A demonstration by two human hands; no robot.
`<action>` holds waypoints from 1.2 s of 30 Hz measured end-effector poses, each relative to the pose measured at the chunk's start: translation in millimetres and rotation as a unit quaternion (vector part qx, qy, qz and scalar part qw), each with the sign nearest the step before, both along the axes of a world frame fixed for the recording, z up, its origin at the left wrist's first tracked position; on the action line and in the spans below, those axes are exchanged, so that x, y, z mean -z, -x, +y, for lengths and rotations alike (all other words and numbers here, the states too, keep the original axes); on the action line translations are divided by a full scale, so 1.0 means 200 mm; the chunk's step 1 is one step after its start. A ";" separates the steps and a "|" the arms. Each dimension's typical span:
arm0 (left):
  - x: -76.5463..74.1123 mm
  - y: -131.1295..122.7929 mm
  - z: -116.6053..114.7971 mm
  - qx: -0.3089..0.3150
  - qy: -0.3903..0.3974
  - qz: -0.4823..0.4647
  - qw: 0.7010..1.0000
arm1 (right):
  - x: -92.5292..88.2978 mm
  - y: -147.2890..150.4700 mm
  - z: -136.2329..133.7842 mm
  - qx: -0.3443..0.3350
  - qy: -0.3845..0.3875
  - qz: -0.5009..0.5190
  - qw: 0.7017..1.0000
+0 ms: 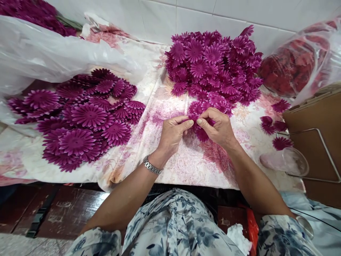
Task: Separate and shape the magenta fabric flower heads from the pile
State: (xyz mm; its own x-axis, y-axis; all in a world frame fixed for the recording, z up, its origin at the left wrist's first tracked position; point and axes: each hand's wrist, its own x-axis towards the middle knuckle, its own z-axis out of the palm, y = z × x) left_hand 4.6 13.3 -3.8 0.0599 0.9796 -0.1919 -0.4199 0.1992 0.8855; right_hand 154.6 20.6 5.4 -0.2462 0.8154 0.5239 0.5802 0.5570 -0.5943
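Mid-work, by the look of it, with one purple flower piece (193, 116) at the fingertips, low over the middle of the cloth-covered table (183, 170); gripped by left hand (173, 131) in a tight thumb-to-forefinger pinch at its left edge; gripped by right hand (220, 127) likewise at its right edge, almost no gap in either grip; details of the piece mostly hidden by fingers; just below, another purple piece (202, 134), partly covered by right hand; done versus left hard to judge: at far centre, big heap of small purple flowers (210, 58), spilling near to the hands; at left, broad pile of larger, flat, many-petalled layers (87, 115), loose and overlapping; no way to say which counts as finished; around: at far left, milky plastic sheet (61, 53), partly over the left pile; at far right, see-through bag of red flowers (290, 67); at right, few stray purple pieces (282, 143) beside cardboard box (309, 117); nearer, transparent cup (282, 161) on its side; nothing obviously blocking either hand, only crowded close by the heap on the far side.
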 end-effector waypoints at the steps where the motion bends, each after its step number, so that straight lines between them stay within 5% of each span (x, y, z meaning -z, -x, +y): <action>1: 0.00 0.00 0.00 -0.003 -0.002 0.003 1.000 | 0.00 0.00 0.00 0.002 -0.005 -0.003 1.000; 10: 0.03 0.00 -0.01 0.018 -0.047 0.022 0.999 | -0.01 0.01 -0.01 0.059 -0.092 -0.009 0.994; 19: 0.02 -0.01 -0.02 0.023 -0.045 0.001 0.999 | -0.01 0.04 -0.02 -0.061 0.006 0.023 0.998; 27: 0.01 0.00 0.00 0.030 -0.016 -0.036 0.999 | 0.00 -0.08 0.04 0.186 -0.082 0.027 0.979; 36: -0.04 0.00 0.00 0.042 0.043 -0.085 0.995 | -0.02 -0.07 0.01 0.096 0.043 0.093 0.990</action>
State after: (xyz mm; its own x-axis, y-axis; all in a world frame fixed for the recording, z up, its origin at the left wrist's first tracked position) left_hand 4.4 13.3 3.8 0.1798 0.9503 -0.2540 -0.5414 0.3112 0.7810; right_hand 168.3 23.5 9.8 0.0119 0.8811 0.4727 0.5469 0.3900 -0.7408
